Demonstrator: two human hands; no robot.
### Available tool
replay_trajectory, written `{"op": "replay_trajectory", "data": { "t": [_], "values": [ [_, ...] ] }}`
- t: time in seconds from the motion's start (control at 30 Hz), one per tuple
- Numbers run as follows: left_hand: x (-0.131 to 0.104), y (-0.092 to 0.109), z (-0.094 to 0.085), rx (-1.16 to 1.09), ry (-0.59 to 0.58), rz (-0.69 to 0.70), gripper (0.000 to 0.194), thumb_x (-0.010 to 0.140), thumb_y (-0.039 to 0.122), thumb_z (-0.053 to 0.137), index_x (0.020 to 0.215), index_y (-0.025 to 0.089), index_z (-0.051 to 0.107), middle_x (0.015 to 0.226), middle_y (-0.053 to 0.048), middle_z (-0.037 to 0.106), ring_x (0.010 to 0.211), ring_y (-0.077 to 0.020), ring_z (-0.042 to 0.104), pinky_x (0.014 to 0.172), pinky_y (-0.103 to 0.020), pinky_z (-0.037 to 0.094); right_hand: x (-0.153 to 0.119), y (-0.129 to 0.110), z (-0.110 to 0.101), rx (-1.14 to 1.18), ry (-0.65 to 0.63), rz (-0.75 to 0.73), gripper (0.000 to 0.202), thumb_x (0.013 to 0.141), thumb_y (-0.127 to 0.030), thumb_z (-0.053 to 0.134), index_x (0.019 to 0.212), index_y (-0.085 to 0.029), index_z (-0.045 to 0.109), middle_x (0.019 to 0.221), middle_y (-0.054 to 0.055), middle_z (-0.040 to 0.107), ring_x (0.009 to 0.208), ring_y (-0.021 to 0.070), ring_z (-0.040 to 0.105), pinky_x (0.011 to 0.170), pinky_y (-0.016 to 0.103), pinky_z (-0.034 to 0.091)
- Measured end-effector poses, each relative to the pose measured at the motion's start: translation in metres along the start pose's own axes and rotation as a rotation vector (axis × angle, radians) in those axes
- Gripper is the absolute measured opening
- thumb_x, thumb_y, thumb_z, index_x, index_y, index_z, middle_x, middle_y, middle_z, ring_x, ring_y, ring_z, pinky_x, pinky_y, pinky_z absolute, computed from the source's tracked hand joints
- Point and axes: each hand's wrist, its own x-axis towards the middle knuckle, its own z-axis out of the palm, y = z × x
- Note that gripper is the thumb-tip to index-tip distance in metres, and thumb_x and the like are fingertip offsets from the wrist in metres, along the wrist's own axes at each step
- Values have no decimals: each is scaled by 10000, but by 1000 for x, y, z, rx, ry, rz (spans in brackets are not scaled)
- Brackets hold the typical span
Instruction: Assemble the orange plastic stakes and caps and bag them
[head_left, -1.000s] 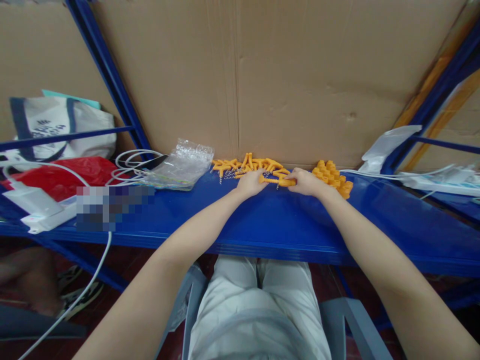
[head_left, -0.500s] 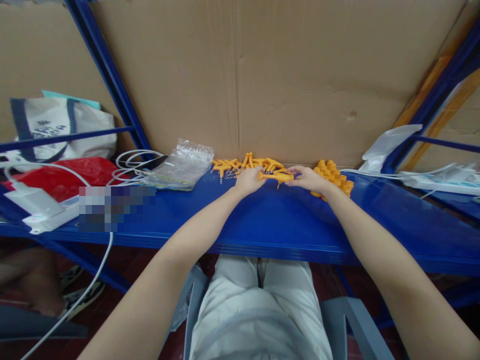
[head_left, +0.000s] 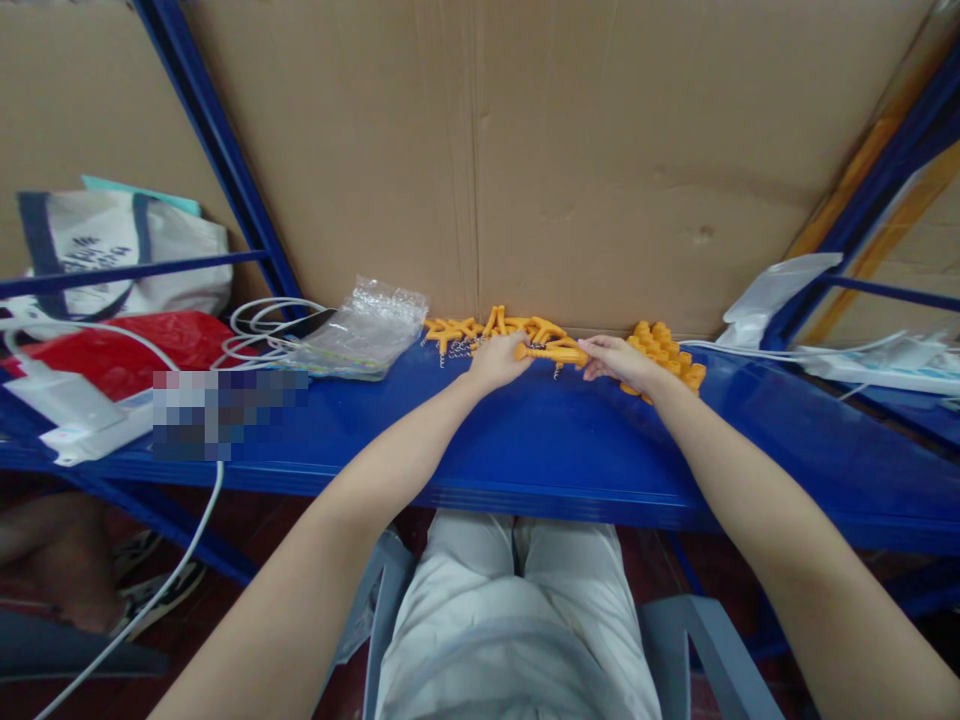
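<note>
Level across the space between my hands is an orange plastic corkscrew part [head_left: 556, 354], with a round end, a ribbed neck and a thicker body. My left hand [head_left: 500, 362] is closed on its round end. At the other end my right hand [head_left: 621, 362] pinches the thicker body with its fingertips. Behind my left hand lie several orange corkscrew handles [head_left: 454, 330] with bare metal spirals, partly hidden by the hand. A cluster of short orange cylinders [head_left: 671, 360] stands just right of my right hand, which covers some of them.
The blue shelf [head_left: 525, 440] runs under everything, with cardboard [head_left: 585, 170] behind it. To the left lie a clear plastic bag [head_left: 367, 330], white cables, a red bag [head_left: 135, 350] and a power strip [head_left: 97, 425]. A second power strip [head_left: 885, 370] is at the right.
My right fingers have drawn together at the thicker end of the orange part and shifted slightly. The left hand keeps its hold in nearly the same place.
</note>
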Motion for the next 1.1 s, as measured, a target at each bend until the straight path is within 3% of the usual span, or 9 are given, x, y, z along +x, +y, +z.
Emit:
{"op": "replay_trajectory", "data": {
  "t": [0.2,0.33,0.43,0.47,0.57,0.67,0.9,1.1],
  "values": [
    [-1,2,-1,13,-7,-5,293,903,340,609,1157,215,684,1081,-77,748,1047,-264,693,904,-354,531,0,-1,0,-108,-7,4,280,1037,-330,424,796,-218,514,590,-1,632,459,98,543,486,197,455],
    [-2,2,-5,23,-17,-52,295,906,351,603,1157,217,680,1069,-83,751,1038,-267,698,895,-357,533,0,1,-9,-92,-103,-63,85,933,-260,625,904,-232,551,710,-14,683,559,99,608,549,194,489],
    [-1,2,-6,5,-12,-47,286,894,340,614,1140,212,682,1078,-83,749,1049,-263,693,901,-349,528,1,3,-13,-100,-126,-76,118,891,-252,676,889,-238,558,726,-12,691,569,105,607,594,218,511],
    [-1,2,-5,-1,-5,-36,287,889,334,619,1142,213,682,1086,-81,747,1056,-259,690,908,-345,525,1,4,-14,-117,-132,-77,129,912,-303,655,849,-233,566,721,3,691,567,110,603,602,228,514],
    [0,1,-4,-11,16,-19,303,883,336,631,1159,223,681,1086,-72,748,1059,-259,687,922,-348,519,1,4,-11,-171,-139,-58,405,965,-532,515,709,-222,568,661,50,671,543,128,581,575,244,503],
    [0,-1,-1,-15,22,-18,305,885,342,633,1162,226,684,1076,-71,750,1044,-263,692,918,-354,519,0,1,-6,-186,-101,14,563,934,-689,417,652,-221,552,541,47,601,459,130,519,479,246,447],
    [0,-3,0,8,9,-37,279,887,356,627,1134,241,688,1051,-67,753,1035,-270,698,892,-346,525,-2,-4,2,-237,-56,100,610,966,-676,338,659,-190,543,474,21,565,384,101,493,384,209,329],
    [-1,-1,-4,26,-6,-79,262,889,362,614,1110,238,680,1033,-74,751,1029,-269,696,869,-338,531,0,-2,0,-215,-101,100,647,960,-704,274,695,-193,570,518,48,613,413,121,518,404,225,356]
  ]
}}
